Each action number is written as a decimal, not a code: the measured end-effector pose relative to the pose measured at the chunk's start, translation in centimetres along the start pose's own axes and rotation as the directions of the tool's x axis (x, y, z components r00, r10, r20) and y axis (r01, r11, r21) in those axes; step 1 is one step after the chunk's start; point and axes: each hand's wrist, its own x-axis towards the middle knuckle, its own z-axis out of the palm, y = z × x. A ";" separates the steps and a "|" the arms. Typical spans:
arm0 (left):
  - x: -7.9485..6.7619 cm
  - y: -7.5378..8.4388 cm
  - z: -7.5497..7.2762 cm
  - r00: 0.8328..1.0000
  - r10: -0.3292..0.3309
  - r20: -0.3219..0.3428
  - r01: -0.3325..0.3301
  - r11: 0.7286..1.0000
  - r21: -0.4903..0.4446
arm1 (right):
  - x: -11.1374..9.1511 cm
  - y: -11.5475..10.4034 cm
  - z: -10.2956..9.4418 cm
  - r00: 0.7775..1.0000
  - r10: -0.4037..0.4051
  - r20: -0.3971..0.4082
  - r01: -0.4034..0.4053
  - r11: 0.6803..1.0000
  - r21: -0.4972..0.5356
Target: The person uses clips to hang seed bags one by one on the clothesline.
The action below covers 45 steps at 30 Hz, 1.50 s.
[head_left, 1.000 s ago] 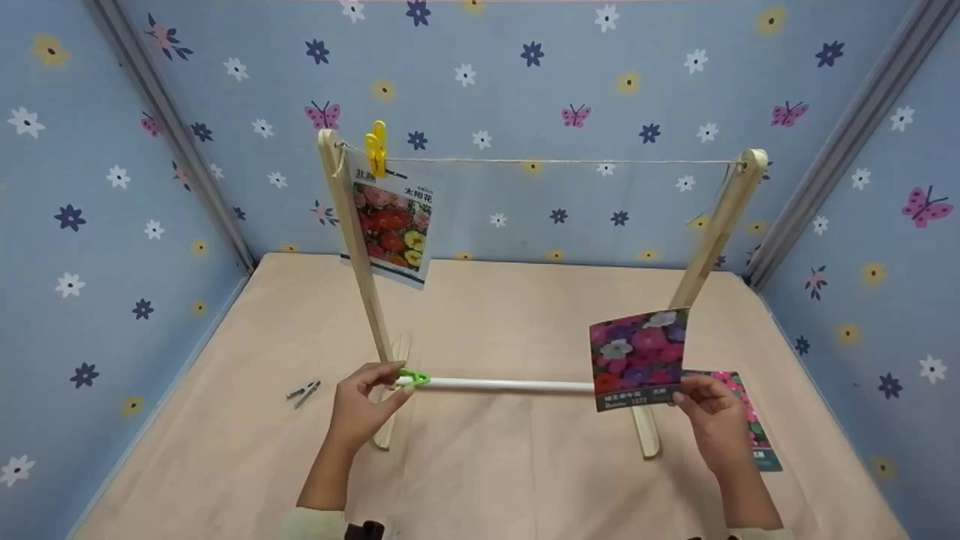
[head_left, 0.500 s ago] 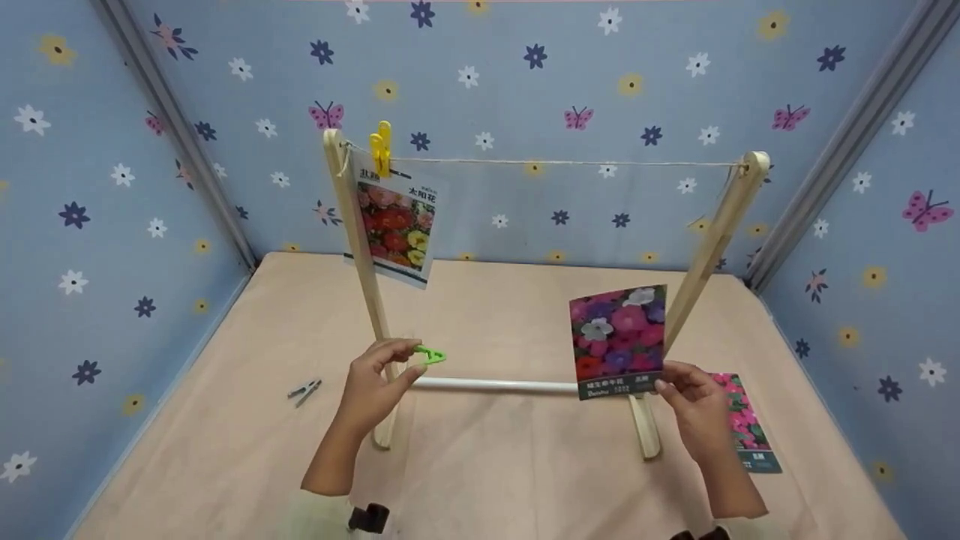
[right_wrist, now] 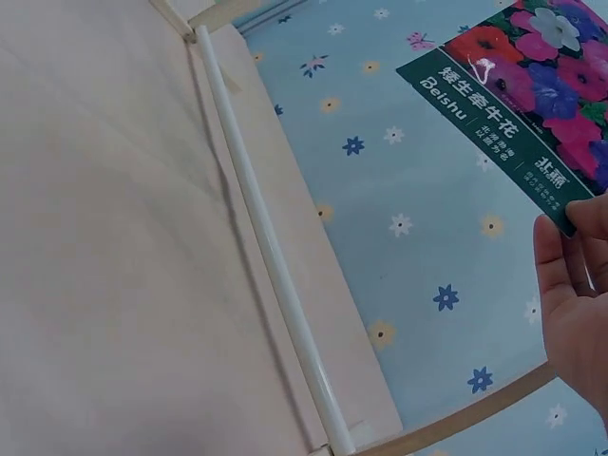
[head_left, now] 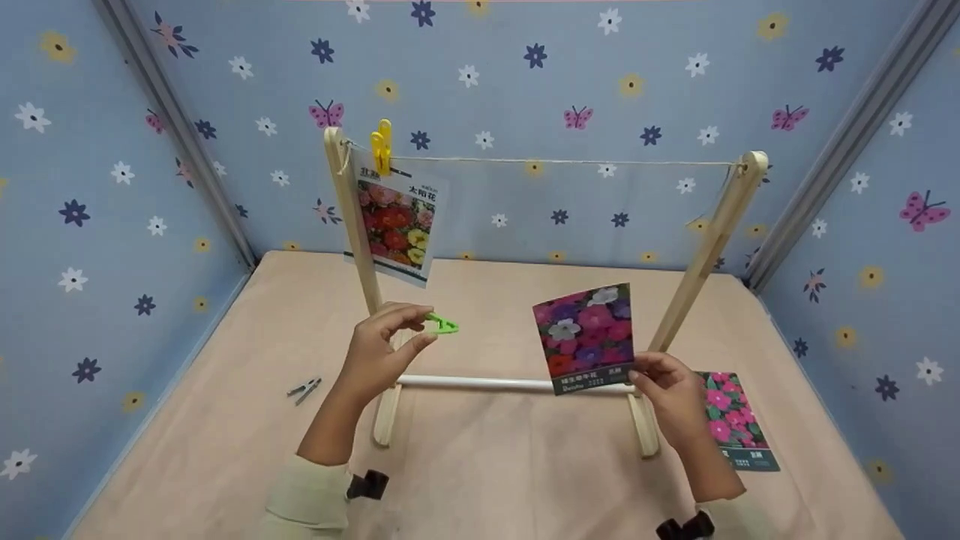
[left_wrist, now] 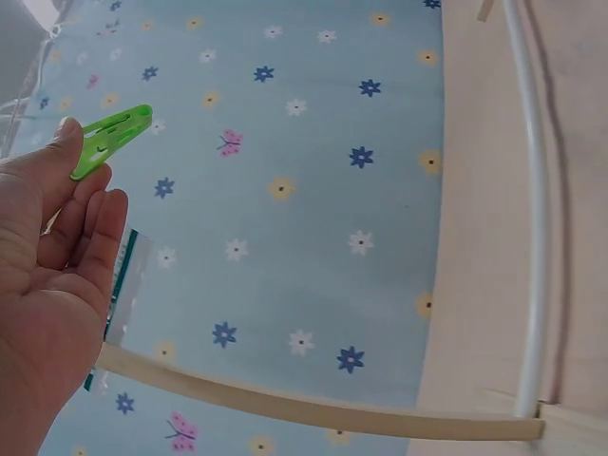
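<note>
My left hand (head_left: 386, 349) pinches a green clothespin (head_left: 442, 324) between thumb and fingers, raised in front of the rack's left post. In the left wrist view the clothespin (left_wrist: 114, 141) points away from the fingertips. My right hand (head_left: 671, 390) grips the lower right corner of a seed packet (head_left: 585, 337) printed with pink, purple and white flowers. The right wrist view shows this packet's dark green band (right_wrist: 499, 142) with white lettering, the thumb over its corner. Both hands are below the string (head_left: 540, 160) stretched between the two wooden posts.
A yellow clothespin (head_left: 382, 148) holds another seed packet (head_left: 396, 225) on the string by the left post (head_left: 352, 217). A white bar (head_left: 487, 384) joins the posts low down. A grey clothespin (head_left: 304, 390) lies at left; a pink-flower packet (head_left: 739, 420) lies at right.
My left hand has lifted the green clothespin from near the white bar, up and slightly right. My right hand has brought its seed packet leftward and a little up.
</note>
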 end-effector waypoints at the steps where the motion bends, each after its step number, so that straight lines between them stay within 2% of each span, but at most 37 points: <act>1: 0.4 0.2 -0.1 1.000 0.010 -0.003 -0.010 1.000 0.010 | 0.1 -0.1 0.2 1.000 -0.004 0.011 0.004 1.000 0.008; 5: 1.7 1.0 -0.4 0.999 0.043 -0.008 -0.043 0.999 0.028 | 0.7 -0.4 0.9 0.999 -0.017 0.047 0.015 0.999 0.036; 10: 3.4 2.2 -0.8 0.996 0.088 -0.004 -0.088 0.995 0.038 | 1.6 -1.2 1.6 0.997 -0.041 0.058 0.040 0.999 0.016; 18: 6.5 4.2 -1.9 0.983 0.183 0.005 -0.182 0.979 0.092 | 2.8 -2.6 2.8 0.994 -0.074 0.079 0.071 0.997 0.044; 28: 9.4 5.7 -3.5 0.978 0.207 -0.008 -0.207 0.977 0.053 | 3.6 -3.0 4.5 0.991 -0.108 0.082 0.108 0.994 -0.001; 37: 11.3 6.9 -3.6 0.976 0.216 -0.032 -0.214 0.976 0.043 | 4.5 -3.0 5.8 0.991 -0.116 0.061 0.117 0.993 -0.011; 45: 13.5 8.3 -3.7 0.966 0.248 -0.079 -0.240 0.966 0.095 | 5.6 -3.4 7.1 0.995 -0.102 0.022 0.103 0.993 -0.057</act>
